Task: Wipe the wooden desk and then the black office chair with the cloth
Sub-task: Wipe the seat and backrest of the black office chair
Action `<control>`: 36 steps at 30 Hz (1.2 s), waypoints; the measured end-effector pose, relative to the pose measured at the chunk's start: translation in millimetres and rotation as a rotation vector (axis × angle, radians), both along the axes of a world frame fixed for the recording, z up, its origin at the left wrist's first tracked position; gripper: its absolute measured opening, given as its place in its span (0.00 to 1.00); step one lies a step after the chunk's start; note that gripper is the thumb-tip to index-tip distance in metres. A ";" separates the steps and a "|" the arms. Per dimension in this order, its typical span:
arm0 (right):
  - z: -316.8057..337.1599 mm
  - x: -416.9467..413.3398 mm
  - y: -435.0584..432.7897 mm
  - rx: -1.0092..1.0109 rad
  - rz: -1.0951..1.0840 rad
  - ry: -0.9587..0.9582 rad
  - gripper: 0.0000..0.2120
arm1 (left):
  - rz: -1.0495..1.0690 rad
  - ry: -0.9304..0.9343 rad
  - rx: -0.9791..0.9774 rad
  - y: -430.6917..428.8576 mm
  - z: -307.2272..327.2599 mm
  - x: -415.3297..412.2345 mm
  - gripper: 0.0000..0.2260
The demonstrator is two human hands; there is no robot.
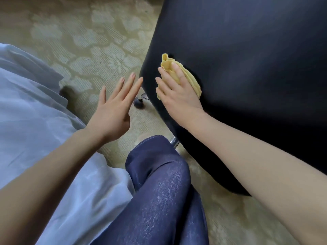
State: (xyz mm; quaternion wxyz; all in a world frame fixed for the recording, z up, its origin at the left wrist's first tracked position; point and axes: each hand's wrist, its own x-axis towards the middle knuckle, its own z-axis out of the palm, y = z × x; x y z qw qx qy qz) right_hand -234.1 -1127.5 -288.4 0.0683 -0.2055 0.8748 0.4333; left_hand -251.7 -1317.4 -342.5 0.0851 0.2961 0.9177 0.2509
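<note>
Right hand (177, 92) presses cloth (190, 80) near chair (247, 68) edge.

Yellow cloth (184, 76), black chair (247, 68), beige patterned carpet (85, 41), blue jeans (159, 191).

Head view, steep downward, close over chair (247, 68), carpet (79, 41).

This looks like an office. A black office chair (247, 50) lies under the right hand (178, 93), its caster (139, 103) just left of that hand, standing on patterned beige carpet (79, 41).
</note>
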 end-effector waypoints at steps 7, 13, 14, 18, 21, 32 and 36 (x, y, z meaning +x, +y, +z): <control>-78.7 -14.4 -9.8 0.090 0.014 -0.128 0.25 | -0.135 -0.028 0.052 36.6 -3.0 -49.9 0.44; -101.0 -4.1 -1.5 0.135 0.112 -0.182 0.24 | -0.149 -0.031 -0.007 53.3 -12.3 -56.8 0.45; -101.8 0.7 1.2 0.145 0.128 -0.203 0.23 | -0.148 -0.019 -0.020 53.6 -12.0 -56.3 0.45; -110.4 43.1 16.0 0.259 0.190 -0.334 0.24 | -0.141 0.010 -0.104 51.7 -6.2 -57.3 0.45; -110.1 83.9 39.2 0.304 0.208 -0.418 0.24 | -0.125 -0.025 -0.171 55.2 4.9 -53.1 0.44; -44.4 184.3 103.1 0.280 0.259 -0.300 0.23 | -0.040 -0.149 -0.359 59.2 46.6 -22.6 0.40; 8.4 233.8 139.5 0.274 0.213 -0.028 0.29 | -0.065 -0.034 -0.253 56.8 66.5 3.5 0.41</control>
